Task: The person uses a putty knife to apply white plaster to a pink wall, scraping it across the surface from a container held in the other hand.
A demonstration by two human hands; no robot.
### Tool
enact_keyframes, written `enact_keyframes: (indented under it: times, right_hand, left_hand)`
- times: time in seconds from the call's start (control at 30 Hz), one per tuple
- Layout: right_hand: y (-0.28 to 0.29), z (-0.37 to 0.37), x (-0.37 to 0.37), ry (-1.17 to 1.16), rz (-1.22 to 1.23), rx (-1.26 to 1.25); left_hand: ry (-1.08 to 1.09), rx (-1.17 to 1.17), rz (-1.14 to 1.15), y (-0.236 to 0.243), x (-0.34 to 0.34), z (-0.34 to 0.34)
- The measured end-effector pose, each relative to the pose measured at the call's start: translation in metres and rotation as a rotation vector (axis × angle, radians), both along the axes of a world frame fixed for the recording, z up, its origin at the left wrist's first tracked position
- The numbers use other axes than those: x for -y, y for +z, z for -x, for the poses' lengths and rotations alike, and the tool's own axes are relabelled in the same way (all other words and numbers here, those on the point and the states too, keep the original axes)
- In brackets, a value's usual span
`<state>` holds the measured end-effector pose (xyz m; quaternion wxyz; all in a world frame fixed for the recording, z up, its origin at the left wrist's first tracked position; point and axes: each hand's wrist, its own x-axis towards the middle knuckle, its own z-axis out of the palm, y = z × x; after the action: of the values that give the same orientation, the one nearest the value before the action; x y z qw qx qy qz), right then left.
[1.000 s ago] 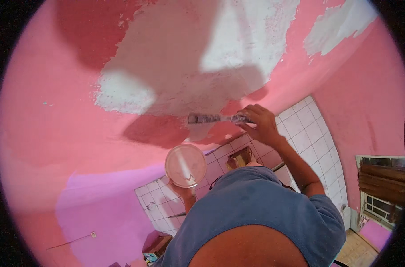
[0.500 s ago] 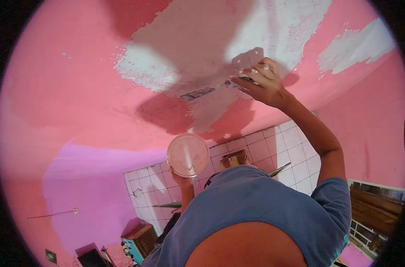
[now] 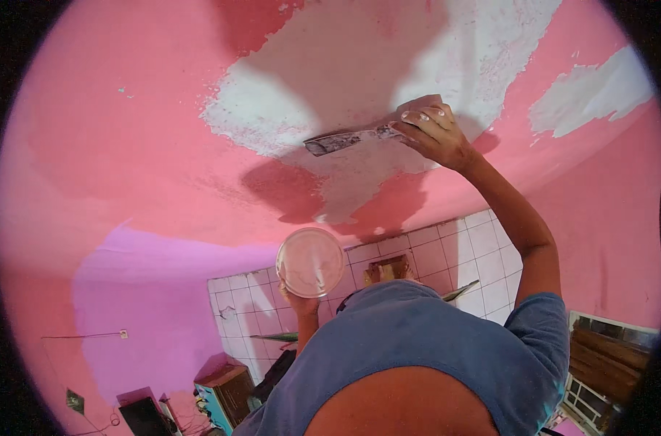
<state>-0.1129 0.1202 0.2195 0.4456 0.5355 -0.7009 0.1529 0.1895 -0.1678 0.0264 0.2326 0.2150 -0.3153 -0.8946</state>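
My right hand point(image 3: 441, 142) grips a putty knife point(image 3: 338, 142), its long, smeared metal blade reaching left across the pink wall point(image 3: 163, 174). The blade lies at or very near a broad patch of whitish filler point(image 3: 330, 80); whether all of its edge touches cannot be told. White specks mark my right fingertips. Lower down, my left hand point(image 3: 299, 301) holds up a round, pale tub point(image 3: 310, 263) in front of my body. Some pale material shows inside it, and most of my left fingers are hidden behind it.
A second white filler patch point(image 3: 592, 91) lies to the right. Below are a tiled floor point(image 3: 236, 320) and a small wooden stool point(image 3: 388, 267) under my feet. A cabinet point(image 3: 225, 396) stands lower left, near a dark screen point(image 3: 145, 416); a barred window point(image 3: 606, 363) is lower right.
The view has shifted slightly. The putty knife's blade has moved a little up the wall and turned, so more of its face shows. My left hand still holds the tub.
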Motion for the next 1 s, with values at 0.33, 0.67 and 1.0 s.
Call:
enact_keyframes:
  times: [0.33, 0.67, 1.0]
  right_hand:
    - [0.017, 0.006, 0.001, 0.105, 0.092, -0.034]
    - [0.023, 0.014, -0.043, -0.009, 0.047, -0.130]
    - [0.008, 0.016, -0.147, -0.326, -0.023, -0.102]
  left_hand:
    - [-0.030, -0.085, -0.197, -0.018, 0.004, -0.005]
    - [-0.080, -0.059, -0.238, -0.005, -0.001, 0.004]
    - [-0.076, 0.091, 0.298, 0.034, -0.028, 0.018]
